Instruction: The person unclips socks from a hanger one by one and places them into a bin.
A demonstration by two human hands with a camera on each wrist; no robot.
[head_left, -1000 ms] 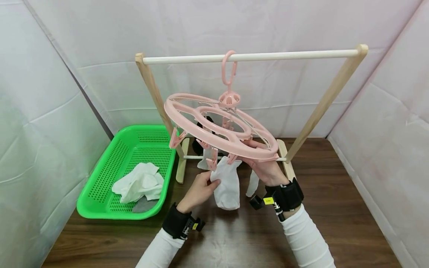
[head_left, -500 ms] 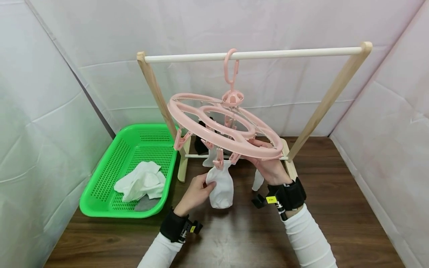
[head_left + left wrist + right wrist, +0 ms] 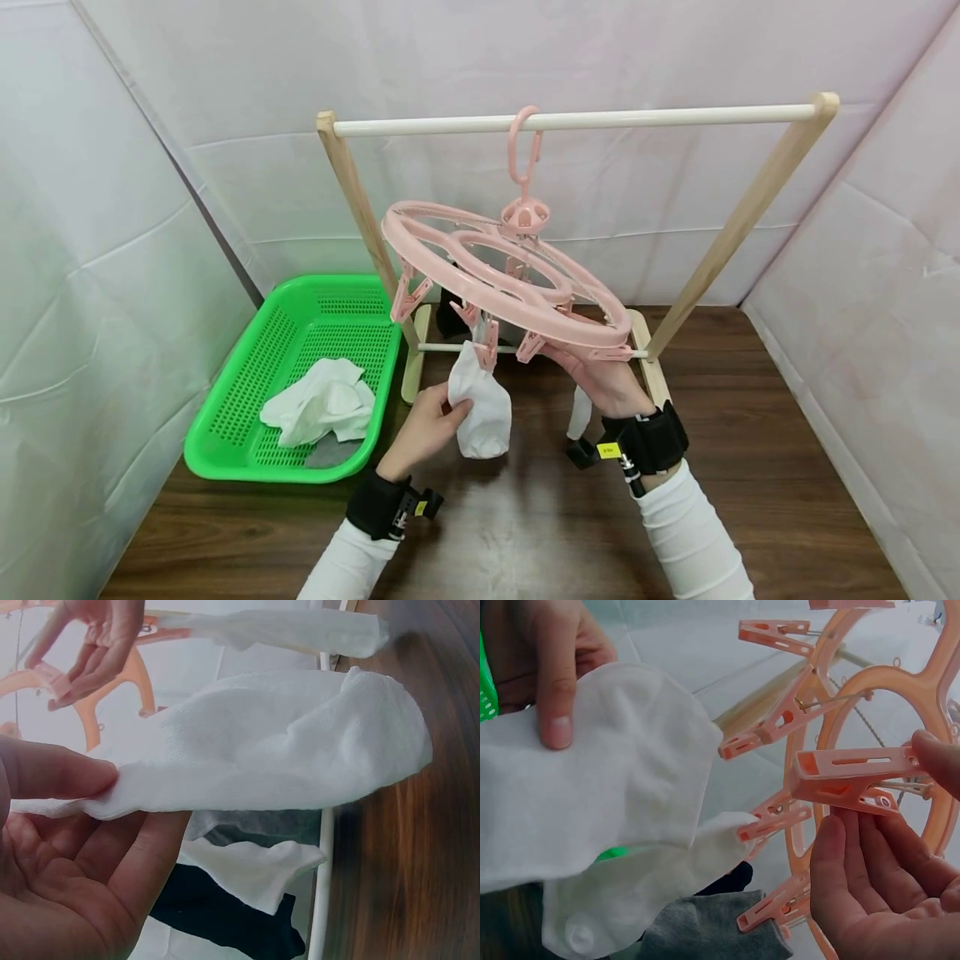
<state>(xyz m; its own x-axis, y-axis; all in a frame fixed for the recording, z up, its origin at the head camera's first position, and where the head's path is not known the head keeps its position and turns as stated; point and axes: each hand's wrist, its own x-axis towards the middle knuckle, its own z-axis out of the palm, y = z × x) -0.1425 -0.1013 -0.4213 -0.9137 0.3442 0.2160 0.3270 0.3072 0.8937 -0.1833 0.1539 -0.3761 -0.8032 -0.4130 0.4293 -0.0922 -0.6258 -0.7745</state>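
My left hand (image 3: pixel 427 429) pinches a white sock (image 3: pixel 483 412) near its upper edge, thumb in front and fingers behind. The sock hangs just below the front of a pink round clip hanger (image 3: pixel 450 287), which tilts down to the right. Under the hanger's right side is my right hand (image 3: pixel 600 379). In the right wrist view it pinches a pink clothespin (image 3: pixel 855 769) between thumb and fingers. That clothespin holds no cloth, and a gap separates it from the sock. Behind, another white sock (image 3: pixel 660 885) and a grey sock (image 3: pixel 712 930) hang from clips.
The hanger hooks over a white rod (image 3: pixel 675 119) on a wooden-legged stand. A green basket (image 3: pixel 197 442) at the left holds white cloths (image 3: pixel 322 400) and a grey piece (image 3: pixel 332 451). A black sock (image 3: pixel 217 907) hangs farther back. The tabletop (image 3: pixel 750 467) is dark wood.
My left hand has drawn the white sock to the left, away from my right hand. My right hand stays under the hanger's right side. The head view has shifted slightly.
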